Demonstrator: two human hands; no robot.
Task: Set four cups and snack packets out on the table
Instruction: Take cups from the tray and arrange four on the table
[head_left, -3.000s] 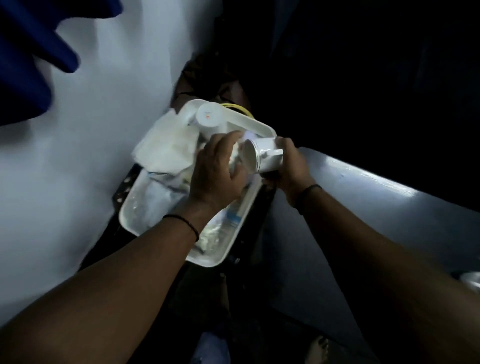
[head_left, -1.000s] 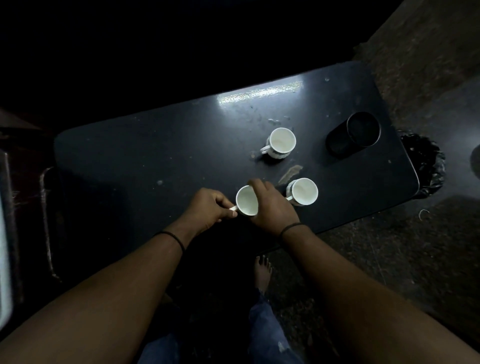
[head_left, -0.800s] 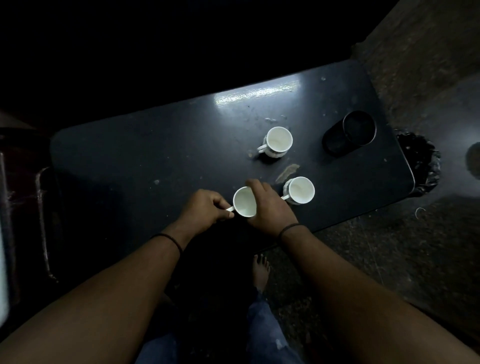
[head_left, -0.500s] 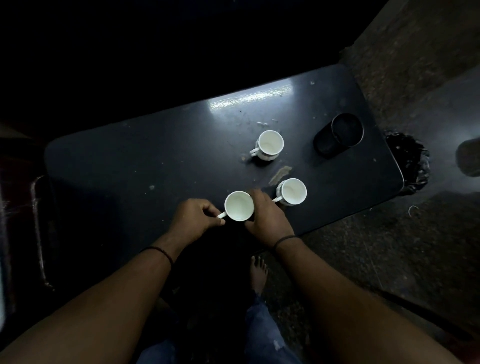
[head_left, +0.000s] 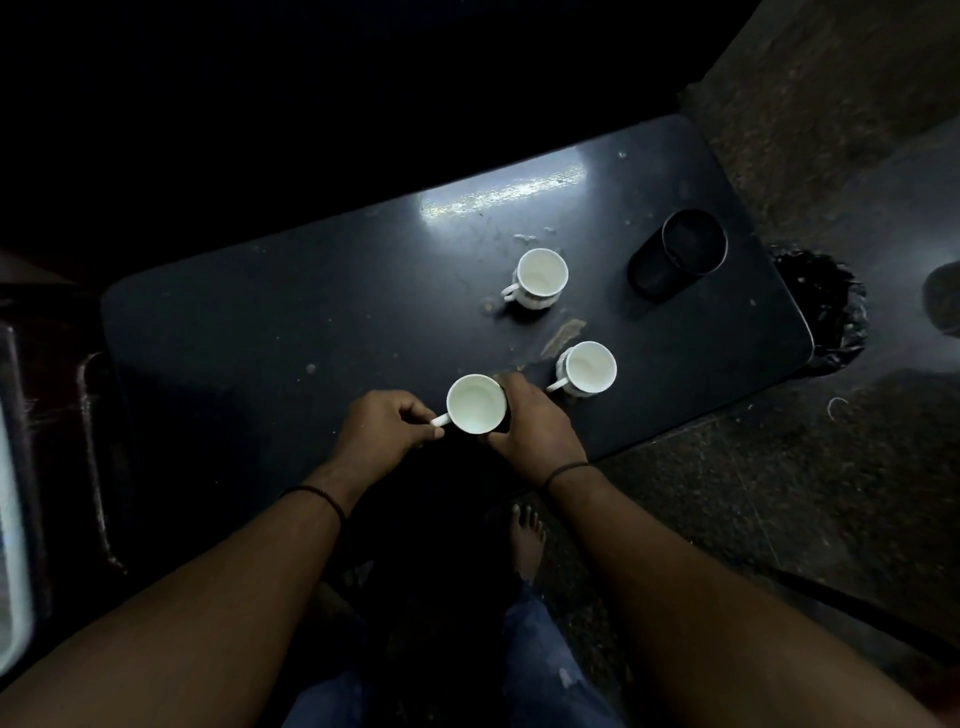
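Observation:
Three white cups stand upright on the dark table (head_left: 260, 332). The nearest cup (head_left: 476, 404) is at the table's front edge, between my hands. My left hand (head_left: 387, 434) pinches its handle, and my right hand (head_left: 535, 428) wraps its right side. A second cup (head_left: 587, 369) sits just right of my right hand, handle pointing left. A third cup (head_left: 540, 278) stands farther back. No snack packets are in view.
A black cylindrical container (head_left: 680, 254) stands at the table's far right. A black bin bag (head_left: 826, 312) lies past the right edge. My bare foot (head_left: 527, 535) is on the floor below the table. A white tray edge (head_left: 13, 519) shows at far left.
Three seconds ago my hands held a cup over the white tray. Over the last second the held cup has tipped from tilted to level at the table's front edge, both hands staying on it.

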